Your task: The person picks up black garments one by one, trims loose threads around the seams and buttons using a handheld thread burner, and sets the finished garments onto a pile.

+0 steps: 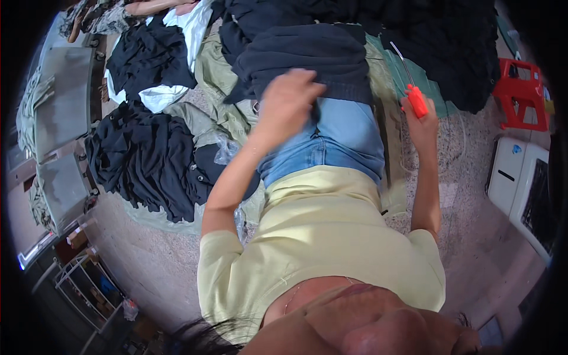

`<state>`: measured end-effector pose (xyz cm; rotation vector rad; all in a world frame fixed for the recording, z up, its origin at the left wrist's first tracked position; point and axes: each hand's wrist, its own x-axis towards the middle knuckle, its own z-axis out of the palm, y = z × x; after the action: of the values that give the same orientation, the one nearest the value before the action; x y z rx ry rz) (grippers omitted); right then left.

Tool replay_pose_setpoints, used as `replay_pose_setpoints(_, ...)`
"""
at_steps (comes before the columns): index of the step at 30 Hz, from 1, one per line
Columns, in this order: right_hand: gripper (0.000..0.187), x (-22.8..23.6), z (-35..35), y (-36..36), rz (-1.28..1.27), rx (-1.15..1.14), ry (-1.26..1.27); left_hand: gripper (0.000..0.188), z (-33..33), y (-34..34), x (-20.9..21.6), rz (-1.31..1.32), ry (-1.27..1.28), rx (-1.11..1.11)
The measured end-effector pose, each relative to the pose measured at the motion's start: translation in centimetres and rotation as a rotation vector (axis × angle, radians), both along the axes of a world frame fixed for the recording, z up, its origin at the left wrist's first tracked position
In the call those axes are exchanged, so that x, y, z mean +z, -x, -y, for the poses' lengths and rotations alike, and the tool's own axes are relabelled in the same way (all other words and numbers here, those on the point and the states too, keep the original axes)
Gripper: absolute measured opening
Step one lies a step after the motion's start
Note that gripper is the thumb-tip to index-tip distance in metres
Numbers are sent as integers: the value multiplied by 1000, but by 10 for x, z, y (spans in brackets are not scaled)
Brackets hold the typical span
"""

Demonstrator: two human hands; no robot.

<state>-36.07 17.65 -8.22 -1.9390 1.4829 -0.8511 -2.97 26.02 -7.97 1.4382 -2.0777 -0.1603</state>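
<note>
A black garment (337,59) with a ribbed-looking edge lies bunched across my lap, over the blue jeans. My left hand (289,106) is above the near left part of this cloth, its fingers smeared by motion. Whether they pinch any fabric cannot be made out. Off to the right, my right hand (421,121) is closed around the red handle of a tool (418,100). Its thin, straight metal shaft points up and away from me; the tip is too small to tell its kind. The tool is apart from the garment.
Black garments lie in piles at left (148,157), far left (151,56) and far right (455,53), on green and white sheeting. A red plastic stool (523,94) and a white case (515,171) stand right. Grey carts (64,89) line the left. Another person's arm shows far left.
</note>
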Motion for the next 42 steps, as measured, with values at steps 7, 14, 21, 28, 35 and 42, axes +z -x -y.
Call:
replay_pose_setpoints(7, 33, 12, -17, 13, 141, -191, -245, 38, 80, 59, -33, 220, -56, -76)
replay_pose_setpoints(14, 40, 13, -1, 24, 170, -263, 68, 23, 144, 72, 132, -390, 280, -139)
replay_pose_setpoints(21, 72, 39, 23, -7, 715, -160, 139, 14, 181, 65, 289, -860, 171, -450)
replay_pose_setpoints(28, 75, 101, 29, -2, 488, -300, 383, 15, 162, 19, 327, -1426, -2, -505)
replay_pose_setpoints(35, 55, 62, 15, 10, 86, -16, 235, 19, 127, -104, 157, -1674, -311, 149)
replay_pose_setpoints(42, 50, -6, -10, 12, -93, 228, -138, 19, 9, -153, -119, -985, -125, 817)
